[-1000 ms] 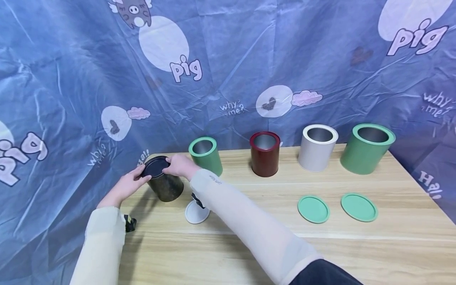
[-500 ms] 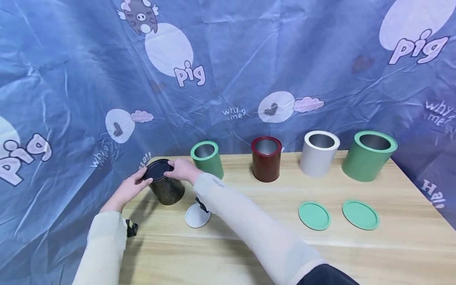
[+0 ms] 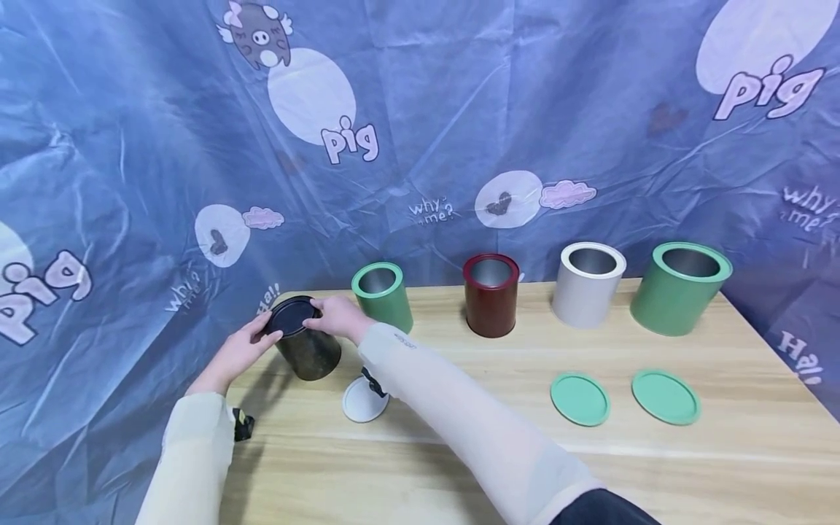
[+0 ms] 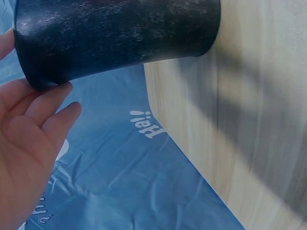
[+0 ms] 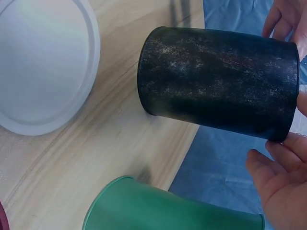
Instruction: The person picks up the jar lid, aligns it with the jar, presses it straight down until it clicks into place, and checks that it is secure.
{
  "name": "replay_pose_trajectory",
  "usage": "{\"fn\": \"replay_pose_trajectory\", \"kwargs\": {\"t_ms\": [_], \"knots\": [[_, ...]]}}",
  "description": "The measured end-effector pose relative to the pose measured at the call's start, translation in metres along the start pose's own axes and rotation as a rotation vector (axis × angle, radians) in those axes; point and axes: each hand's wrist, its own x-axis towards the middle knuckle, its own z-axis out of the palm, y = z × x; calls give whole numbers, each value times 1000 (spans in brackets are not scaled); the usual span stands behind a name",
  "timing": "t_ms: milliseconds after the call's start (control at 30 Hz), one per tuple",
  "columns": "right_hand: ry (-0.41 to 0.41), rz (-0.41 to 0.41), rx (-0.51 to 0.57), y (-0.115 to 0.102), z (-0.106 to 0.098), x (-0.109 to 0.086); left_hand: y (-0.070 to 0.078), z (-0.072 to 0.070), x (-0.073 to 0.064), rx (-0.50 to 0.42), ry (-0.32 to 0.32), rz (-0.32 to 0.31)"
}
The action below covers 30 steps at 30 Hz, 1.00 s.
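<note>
A black tin stands at the table's back left corner with a black lid on its top. My left hand pinches the lid's left rim, thumb and fingertips at the edge. My right hand holds the lid's right rim from the other side, fingers curled over it. The left wrist view shows the tin from the side, with my left hand at its top edge. In the right wrist view my right hand lies against the top end of the tin.
Along the back stand open tins: small green, dark red, white, large green. A white lid lies under my right forearm. Two green lids lie right of centre. A blue printed sheet hangs behind.
Both hands stay at the black lid's rim with only slight finger shifts. The head view has tipped a little, so everything sits lower in the picture.
</note>
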Motion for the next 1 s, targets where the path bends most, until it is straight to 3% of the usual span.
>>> {"fn": "replay_pose_trajectory", "kwargs": {"t_ms": [133, 300, 567, 700, 1000], "knots": [[5, -24, 9, 5, 6, -1, -2, 4, -3, 0, 28, 9], [-21, -54, 113, 15, 8, -1, -2, 7, -6, 5, 56, 36], [-91, -44, 276, 28, -8, -13, -4, 7, -8, -33, 74, 34], [-113, -52, 276, 31, -21, -24, 2, 4, -6, -52, 57, 52], [-112, -101, 211, 44, -46, -57, 23, 0, -3, 0, 48, 136]]}}
